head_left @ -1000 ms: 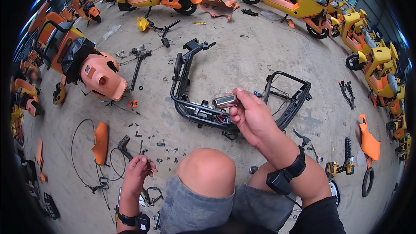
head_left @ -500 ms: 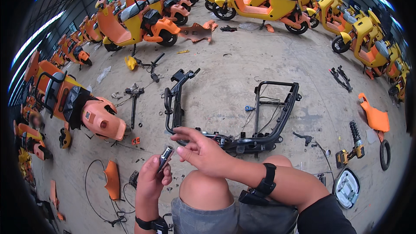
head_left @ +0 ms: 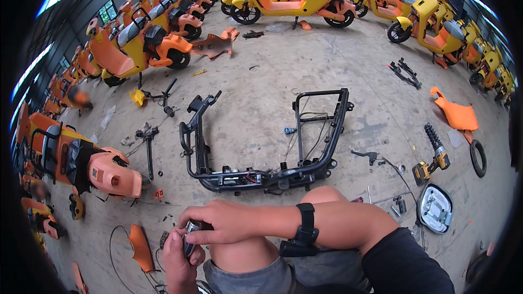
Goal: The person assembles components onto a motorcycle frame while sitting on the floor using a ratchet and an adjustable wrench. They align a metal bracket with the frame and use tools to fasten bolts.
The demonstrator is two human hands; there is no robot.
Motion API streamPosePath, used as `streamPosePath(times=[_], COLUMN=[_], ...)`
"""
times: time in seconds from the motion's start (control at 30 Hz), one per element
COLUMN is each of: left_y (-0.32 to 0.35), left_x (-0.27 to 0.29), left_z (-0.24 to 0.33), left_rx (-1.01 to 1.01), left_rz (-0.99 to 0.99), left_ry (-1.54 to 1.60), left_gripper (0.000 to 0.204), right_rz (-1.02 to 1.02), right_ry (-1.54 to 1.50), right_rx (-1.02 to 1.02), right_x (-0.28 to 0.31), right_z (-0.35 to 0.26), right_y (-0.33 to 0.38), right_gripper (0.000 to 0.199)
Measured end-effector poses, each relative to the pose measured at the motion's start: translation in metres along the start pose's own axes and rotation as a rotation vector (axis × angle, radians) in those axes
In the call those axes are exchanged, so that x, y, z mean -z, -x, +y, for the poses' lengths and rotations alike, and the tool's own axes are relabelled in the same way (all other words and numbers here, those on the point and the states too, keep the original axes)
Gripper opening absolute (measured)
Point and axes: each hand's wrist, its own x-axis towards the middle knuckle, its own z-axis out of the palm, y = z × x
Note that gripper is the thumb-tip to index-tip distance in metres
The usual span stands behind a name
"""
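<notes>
Both my hands meet at the lower left, in front of my knee, around a small black cylinder with a shiny metal end (head_left: pixel 190 230). My left hand (head_left: pixel 177 256) holds it from below, thumb and fingers closed on it. My right hand (head_left: pixel 223 220) is closed over its top, the thumb lying along its side. The fingers hide much of the cylinder. Beyond my hands, a bare black scooter frame (head_left: pixel 299 174) rests on the concrete floor, with wires along its lower tubes. Neither hand touches the frame.
A yellow-and-black cordless power tool (head_left: pixel 421 174), a white-lined shell (head_left: pixel 436 209), a brake lever (head_left: pixel 368 155) and an orange panel (head_left: pixel 457 113) lie to the right. Another orange panel (head_left: pixel 140 247) and a scooter with an orange rear (head_left: pixel 114 174) are at left. Rows of scooters stand behind.
My right hand has come down to the left and closed over the cylinder's top; its fingers were apart beside it before. The view has shifted, so the floor and scooters sit further left.
</notes>
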Motion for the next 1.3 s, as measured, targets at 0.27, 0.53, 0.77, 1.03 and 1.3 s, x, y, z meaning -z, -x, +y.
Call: streamPosePath(times=[0.27, 0.53, 0.77, 1.03, 1.3], left_y=[-0.029, 0.022, 0.006, -0.019, -0.015], left_x=[0.065, 0.172, 0.119, 0.044, 0.094], left_z=[-0.055, -0.261, -0.228, -0.081, -0.174], left_rx=[-0.021, 0.528, 0.143, 0.004, 0.242], left_rz=[0.305, 0.105, -0.011, 0.099, -0.006], left_ry=[-0.016, -0.542, -1.208, -1.026, -1.362], left_gripper=[0.026, 0.031, 0.036, 0.042, 0.044], right_rz=[0.463, 1.049, 1.300, 1.201, 1.219], right_ry=[-0.005, -0.651, -0.806, -0.768, -0.769], right_rx=[-0.413, -0.447, -0.528, -0.481, -0.504], right_x=[0.012, 0.092, 0.107, 0.087, 0.088], right_z=[-0.008, 0.006, 0.032, 0.019, 0.008], right_y=[-0.004, -0.003, 0.002, -0.007, 0.001], right_gripper=[0.039, 0.030, 0.030, 0.026, 0.027])
